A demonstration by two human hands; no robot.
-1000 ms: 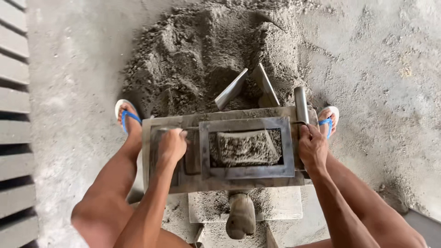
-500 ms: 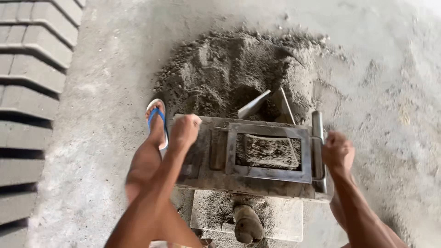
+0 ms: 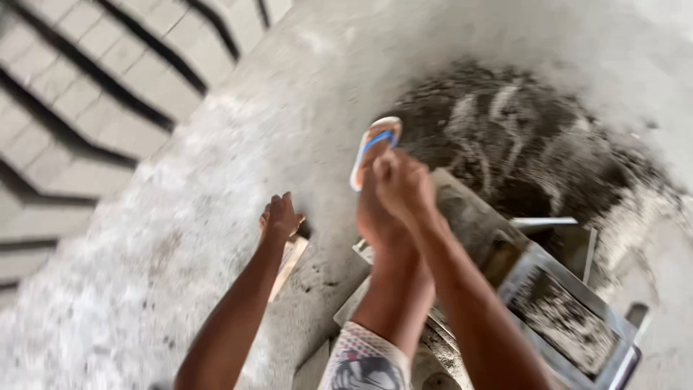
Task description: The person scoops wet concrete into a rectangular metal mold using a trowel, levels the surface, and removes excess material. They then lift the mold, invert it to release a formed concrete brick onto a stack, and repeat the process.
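From the head camera, tilted and blurred, we see our left hand (image 3: 280,217) stretched out low over the concrete floor (image 3: 180,238), fingers loosely curled on the far end of a pale board (image 3: 287,263) that lies flat on the ground; the blur keeps us from telling whether the hand grips it or only touches it. Our right hand (image 3: 403,184) is closed in a loose fist above the near corner of the metal mould (image 3: 556,310), and we cannot tell if it holds anything. The mould sits at the lower right, tilted in view, its box filled with dark grey mix. Behind it spreads the pile (image 3: 534,144) of the same mix. A foot in a blue-strapped sandal (image 3: 375,148) stands at the pile's edge, just beside the right hand. Rows of grey blocks (image 3: 86,94) lie at the upper left
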